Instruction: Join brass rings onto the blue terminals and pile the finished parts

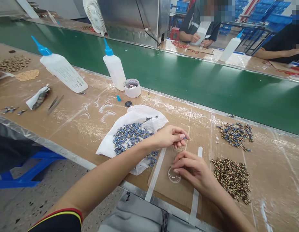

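Observation:
My left hand (175, 137) reaches over the cardboard with its fingers pinched on a small blue piece (185, 138), which shows only in part at the fingertips. Below it, my right hand (191, 167) has thumb and fingers drawn together at the edge of a small clear round dish (174, 179). What those fingers hold, if anything, is too small to make out. Left of my hands, a white sheet (106, 141) carries a heap of small blue-and-yellow pieces (130, 135), partly hidden by my left forearm.
To the right lie a pile of blue-and-brown pieces (236, 133) and a pile of brown pieces (233, 178). White bottles with blue nozzles (114, 69) and a tape roll (132, 90) stand by the green conveyor belt (188, 82). Across it, a person (199, 29) works. Tweezers (55, 104) lie left.

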`<state>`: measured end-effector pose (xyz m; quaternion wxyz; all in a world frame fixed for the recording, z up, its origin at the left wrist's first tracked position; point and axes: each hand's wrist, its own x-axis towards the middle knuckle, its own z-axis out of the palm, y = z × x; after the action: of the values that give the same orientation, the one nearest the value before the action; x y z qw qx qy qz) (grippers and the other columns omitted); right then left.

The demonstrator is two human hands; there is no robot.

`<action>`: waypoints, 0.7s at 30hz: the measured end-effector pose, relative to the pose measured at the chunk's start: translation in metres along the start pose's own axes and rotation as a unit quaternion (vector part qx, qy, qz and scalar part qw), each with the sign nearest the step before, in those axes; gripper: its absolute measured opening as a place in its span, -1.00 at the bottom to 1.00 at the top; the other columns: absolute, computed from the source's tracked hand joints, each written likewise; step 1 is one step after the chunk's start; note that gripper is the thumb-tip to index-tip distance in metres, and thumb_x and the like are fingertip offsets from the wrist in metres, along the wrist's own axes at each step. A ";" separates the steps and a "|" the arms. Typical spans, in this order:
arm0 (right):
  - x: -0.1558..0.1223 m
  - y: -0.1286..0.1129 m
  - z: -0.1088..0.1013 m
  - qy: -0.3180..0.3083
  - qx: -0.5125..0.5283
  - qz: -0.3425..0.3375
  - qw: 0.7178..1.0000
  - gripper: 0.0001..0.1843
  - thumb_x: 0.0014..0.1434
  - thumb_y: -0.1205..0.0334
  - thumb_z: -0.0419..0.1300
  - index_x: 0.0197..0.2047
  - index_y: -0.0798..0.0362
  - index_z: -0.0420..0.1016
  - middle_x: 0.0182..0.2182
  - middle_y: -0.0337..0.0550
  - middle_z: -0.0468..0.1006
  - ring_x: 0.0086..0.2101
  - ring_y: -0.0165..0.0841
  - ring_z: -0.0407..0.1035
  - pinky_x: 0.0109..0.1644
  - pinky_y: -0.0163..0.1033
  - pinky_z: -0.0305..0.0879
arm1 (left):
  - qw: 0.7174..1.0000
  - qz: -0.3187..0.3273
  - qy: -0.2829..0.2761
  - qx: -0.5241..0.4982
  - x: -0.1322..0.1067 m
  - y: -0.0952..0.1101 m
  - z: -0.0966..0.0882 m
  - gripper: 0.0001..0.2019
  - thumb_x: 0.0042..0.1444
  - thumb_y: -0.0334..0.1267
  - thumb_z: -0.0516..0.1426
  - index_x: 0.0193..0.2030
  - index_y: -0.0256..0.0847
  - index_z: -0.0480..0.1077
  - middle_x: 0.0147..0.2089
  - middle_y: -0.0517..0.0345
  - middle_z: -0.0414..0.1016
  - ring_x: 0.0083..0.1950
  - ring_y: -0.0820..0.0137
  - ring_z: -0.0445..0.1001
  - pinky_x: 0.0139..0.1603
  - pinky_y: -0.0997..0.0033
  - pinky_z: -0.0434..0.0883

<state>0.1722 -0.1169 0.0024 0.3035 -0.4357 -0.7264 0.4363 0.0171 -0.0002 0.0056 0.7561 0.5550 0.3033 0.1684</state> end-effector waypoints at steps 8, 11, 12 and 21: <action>-0.006 -0.007 -0.010 -0.043 -0.033 -0.026 0.998 -0.85 0.30 0.30 0.15 -0.30 -0.01 0.52 -0.19 -0.16 0.45 -0.20 -0.37 0.38 -0.12 -0.27 0.28 | 0.995 -0.041 0.060 -0.068 0.003 -0.002 0.001 -0.90 0.13 -0.50 0.20 -0.20 -0.43 0.49 -0.39 0.07 0.55 -0.44 0.56 0.48 -0.27 0.48 0.46; -0.004 -0.005 0.002 -0.033 -0.031 -0.037 0.998 -0.85 0.30 0.32 0.14 -0.29 0.00 0.52 -0.18 -0.15 0.43 -0.19 -0.37 0.38 -0.12 -0.27 0.29 | 0.995 -0.017 0.097 0.012 0.005 -0.006 0.004 -0.90 0.11 -0.49 0.20 -0.21 -0.42 0.49 -0.43 0.09 0.54 -0.43 0.49 0.51 -0.28 0.42 0.49; -0.004 -0.004 0.005 -0.023 -0.039 -0.042 0.998 -0.85 0.30 0.32 0.14 -0.28 -0.01 0.52 -0.16 -0.14 0.43 -0.18 -0.36 0.37 -0.12 -0.26 0.29 | 0.993 -0.004 0.106 0.058 0.005 -0.007 0.005 -0.90 0.13 -0.47 0.18 -0.22 -0.41 0.50 -0.44 0.08 0.54 -0.43 0.47 0.51 -0.29 0.41 0.48; -0.006 -0.002 -0.006 0.009 -0.117 -0.058 0.991 -0.84 0.30 0.37 0.11 -0.29 0.02 0.50 -0.16 -0.11 0.41 -0.22 -0.36 0.36 -0.18 -0.27 0.27 | 0.881 0.151 0.110 0.434 0.003 -0.008 0.008 -0.81 0.20 -0.38 0.12 -0.20 -0.28 0.59 -0.20 0.03 0.61 -0.18 0.35 0.52 -0.12 0.40 0.37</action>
<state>0.1790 -0.1201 0.0065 0.2821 -0.4294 -0.7935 0.3262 0.0240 -0.0073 -0.0015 0.3668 0.8444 0.3398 0.1921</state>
